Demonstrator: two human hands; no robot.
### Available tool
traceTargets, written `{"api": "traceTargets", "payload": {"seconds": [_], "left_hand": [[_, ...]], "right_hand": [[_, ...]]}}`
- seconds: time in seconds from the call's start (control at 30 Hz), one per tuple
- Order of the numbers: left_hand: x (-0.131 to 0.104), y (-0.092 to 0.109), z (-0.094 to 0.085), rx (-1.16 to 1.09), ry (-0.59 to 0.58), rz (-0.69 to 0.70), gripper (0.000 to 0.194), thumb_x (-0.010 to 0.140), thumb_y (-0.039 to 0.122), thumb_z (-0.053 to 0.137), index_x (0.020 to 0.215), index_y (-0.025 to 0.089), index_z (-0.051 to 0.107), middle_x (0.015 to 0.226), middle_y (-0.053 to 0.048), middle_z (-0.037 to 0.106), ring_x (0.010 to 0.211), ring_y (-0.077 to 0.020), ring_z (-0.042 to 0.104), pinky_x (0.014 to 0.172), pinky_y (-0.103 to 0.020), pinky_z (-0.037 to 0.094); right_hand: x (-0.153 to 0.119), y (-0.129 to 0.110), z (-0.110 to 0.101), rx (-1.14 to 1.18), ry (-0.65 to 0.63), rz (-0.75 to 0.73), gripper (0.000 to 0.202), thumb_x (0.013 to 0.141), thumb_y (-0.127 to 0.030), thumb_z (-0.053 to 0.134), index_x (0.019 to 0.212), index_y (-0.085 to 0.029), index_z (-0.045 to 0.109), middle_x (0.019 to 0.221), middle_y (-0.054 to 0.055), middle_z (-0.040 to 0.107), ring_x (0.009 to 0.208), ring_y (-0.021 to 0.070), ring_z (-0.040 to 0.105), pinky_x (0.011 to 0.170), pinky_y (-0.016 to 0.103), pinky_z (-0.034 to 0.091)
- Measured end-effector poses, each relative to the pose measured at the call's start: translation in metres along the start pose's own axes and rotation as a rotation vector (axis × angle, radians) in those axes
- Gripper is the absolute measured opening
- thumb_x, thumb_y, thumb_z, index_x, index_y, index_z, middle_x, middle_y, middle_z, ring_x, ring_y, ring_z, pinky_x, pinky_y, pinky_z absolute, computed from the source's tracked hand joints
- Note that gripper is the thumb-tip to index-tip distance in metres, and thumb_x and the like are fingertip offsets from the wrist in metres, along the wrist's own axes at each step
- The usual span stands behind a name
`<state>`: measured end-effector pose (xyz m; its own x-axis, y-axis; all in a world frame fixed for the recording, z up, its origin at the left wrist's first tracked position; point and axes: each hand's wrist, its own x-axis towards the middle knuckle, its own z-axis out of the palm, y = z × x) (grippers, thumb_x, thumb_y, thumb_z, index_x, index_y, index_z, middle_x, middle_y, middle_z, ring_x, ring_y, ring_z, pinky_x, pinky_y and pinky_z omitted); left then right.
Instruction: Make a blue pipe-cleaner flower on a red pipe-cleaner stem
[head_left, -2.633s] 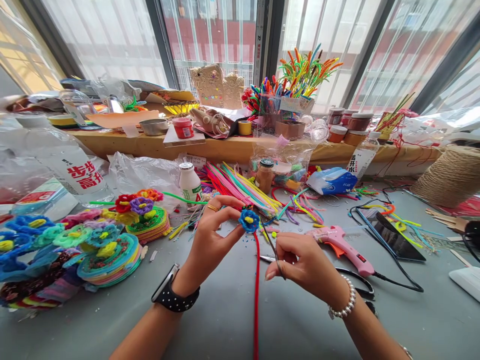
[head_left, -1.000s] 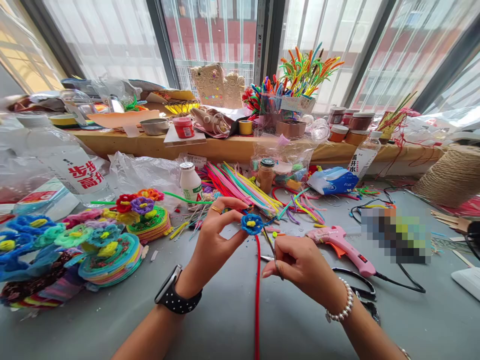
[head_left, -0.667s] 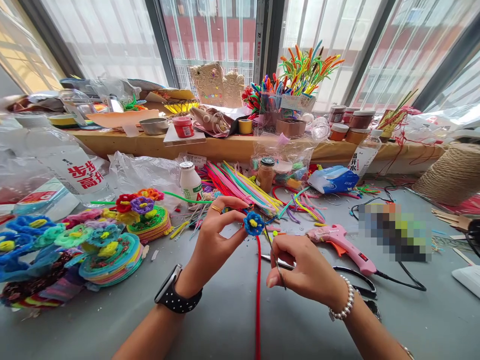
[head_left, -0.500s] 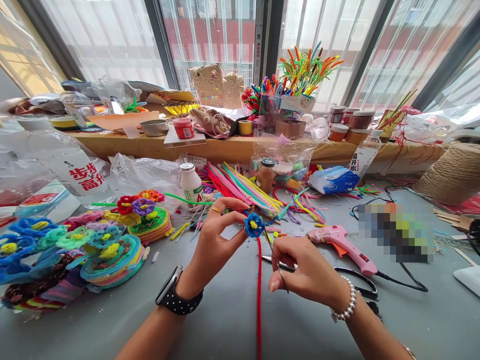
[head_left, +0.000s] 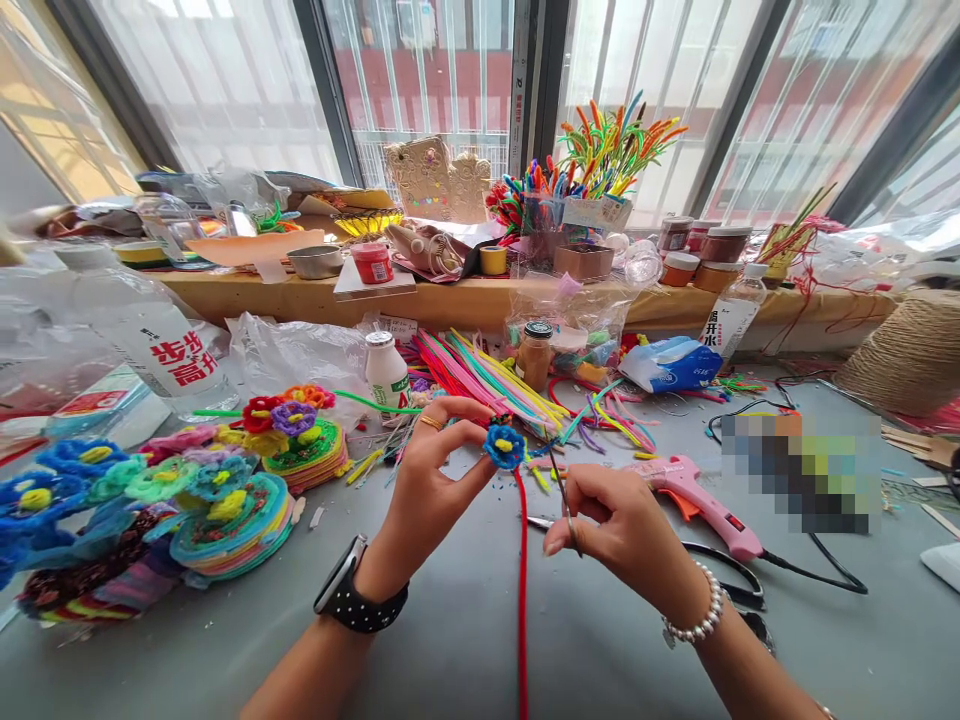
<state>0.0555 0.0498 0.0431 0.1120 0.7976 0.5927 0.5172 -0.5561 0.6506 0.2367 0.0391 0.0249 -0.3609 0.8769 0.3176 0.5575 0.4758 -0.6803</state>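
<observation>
My left hand (head_left: 442, 470) pinches a small blue flower (head_left: 504, 447) with a yellow centre, made of fuzzy pipe cleaner. Close to its right side, my right hand (head_left: 619, 535) grips thin metal tweezers (head_left: 559, 480), tips pointing up and apart from the petals. Below the flower a long red pipe cleaner (head_left: 522, 600) runs toward the table's near edge; whether it joins the flower I cannot tell. Scissors (head_left: 724, 570) with black handles lie partly hidden beneath my right hand. A pink glue gun (head_left: 705, 505) rests to the right of that hand.
Finished fuzzy flowers (head_left: 90, 470) and coiled colourful discs (head_left: 232, 530) crowd the left. Behind my hands lie loose pipe cleaners (head_left: 480, 375), a white bottle (head_left: 387, 375) and a brown jar (head_left: 534, 355). A twine spool (head_left: 900, 345) stands far right; the glue gun's cord (head_left: 832, 575) trails rightward.
The tweezers and my right hand have moved slightly right, away from the flower. The blue flower has turned to show its face more and sits slightly lower, still in my left hand.
</observation>
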Motion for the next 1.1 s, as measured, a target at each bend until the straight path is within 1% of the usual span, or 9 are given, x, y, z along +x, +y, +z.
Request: {"api": "traceTargets", "payload": {"seconds": [0.13,0.23,0.33,0.4,0.5,0.63,0.77,0.93,1.1], "left_hand": [[0.002,-0.005,-0.002,-0.118,0.034,-0.098,0.008,0.068,0.023,0.058,0.065,0.017,0.055,0.090,-0.004,0.052,0.087,-0.0159,0.048,0.078,-0.028,0.037],[0.005,-0.009,-0.003,-0.292,0.042,-0.273,0.012,0.066,0.028,0.060,0.067,0.016,0.058,0.088,-0.004,0.054,0.089,-0.0171,0.049,0.077,-0.028,0.038],[0.007,-0.012,-0.005,-0.398,0.096,-0.420,0.015,0.063,0.030,0.062,0.066,0.015,0.061,0.087,-0.005,0.055,0.091,-0.0180,0.049,0.076,-0.028,0.039],[0.009,-0.014,-0.008,-0.447,0.159,-0.451,0.014,0.061,0.029,0.063,0.065,0.015,0.062,0.088,-0.004,0.055,0.090,-0.0169,0.049,0.075,-0.026,0.038],[0.011,-0.017,-0.013,-0.541,0.210,-0.466,0.014,0.059,0.027,0.065,0.066,0.015,0.064,0.083,-0.002,0.055,0.085,-0.0138,0.049,0.075,-0.023,0.037],[0.010,-0.018,-0.011,-0.672,0.147,-0.526,0.012,0.061,0.027,0.064,0.064,0.016,0.062,0.071,0.002,0.055,0.071,-0.0098,0.048,0.069,-0.022,0.037],[0.005,-0.012,0.001,-0.716,-0.003,-0.598,0.015,0.060,0.026,0.065,0.066,0.014,0.060,0.066,0.001,0.056,0.066,-0.0093,0.049,0.068,-0.022,0.038],[0.000,-0.002,0.011,-0.795,-0.118,-0.662,0.018,0.058,0.024,0.067,0.072,0.014,0.061,0.071,-0.001,0.059,0.068,-0.0117,0.053,0.070,-0.027,0.042],[-0.001,-0.001,0.012,-0.795,-0.115,-0.709,0.016,0.057,0.024,0.068,0.063,0.013,0.058,0.065,0.000,0.058,0.062,-0.0109,0.054,0.063,-0.025,0.045]], "right_hand": [[0.001,0.002,0.002,-0.019,0.016,0.074,0.038,0.069,-0.048,0.054,0.052,-0.018,0.036,0.046,-0.005,0.035,0.046,0.0083,0.030,0.044,0.020,0.024],[0.003,0.002,0.008,-0.050,-0.044,0.101,0.037,0.067,-0.045,0.057,0.051,-0.018,0.037,0.045,-0.006,0.034,0.045,0.0081,0.030,0.042,0.020,0.024],[0.003,0.002,0.014,-0.019,-0.127,0.148,0.034,0.066,-0.036,0.061,0.050,-0.017,0.038,0.046,-0.005,0.038,0.045,0.0079,0.033,0.042,0.019,0.025],[0.002,0.003,0.017,0.016,-0.173,0.188,0.031,0.066,-0.032,0.062,0.051,-0.017,0.039,0.046,-0.006,0.039,0.045,0.0078,0.035,0.042,0.019,0.026],[0.001,0.003,0.020,0.063,-0.191,0.205,0.032,0.066,-0.034,0.060,0.050,-0.017,0.039,0.047,-0.005,0.038,0.045,0.0078,0.035,0.041,0.019,0.025],[0.003,0.003,0.022,0.173,-0.110,0.204,0.037,0.069,-0.041,0.055,0.049,-0.017,0.035,0.047,-0.005,0.032,0.045,0.0071,0.029,0.041,0.020,0.024],[0.005,0.005,0.025,0.321,-0.037,0.291,0.038,0.066,-0.047,0.055,0.052,-0.017,0.037,0.048,-0.006,0.028,0.046,0.0065,0.023,0.041,0.020,0.022],[0.005,0.005,0.030,0.519,-0.067,0.353,0.032,0.065,-0.045,0.057,0.061,-0.014,0.051,0.052,-0.004,0.035,0.049,0.0070,0.027,0.044,0.020,0.024],[0.003,-0.004,0.037,0.553,-0.119,0.369,0.028,0.061,-0.041,0.062,0.060,-0.014,0.055,0.049,-0.006,0.033,0.048,0.0068,0.026,0.044,0.020,0.023]]}}
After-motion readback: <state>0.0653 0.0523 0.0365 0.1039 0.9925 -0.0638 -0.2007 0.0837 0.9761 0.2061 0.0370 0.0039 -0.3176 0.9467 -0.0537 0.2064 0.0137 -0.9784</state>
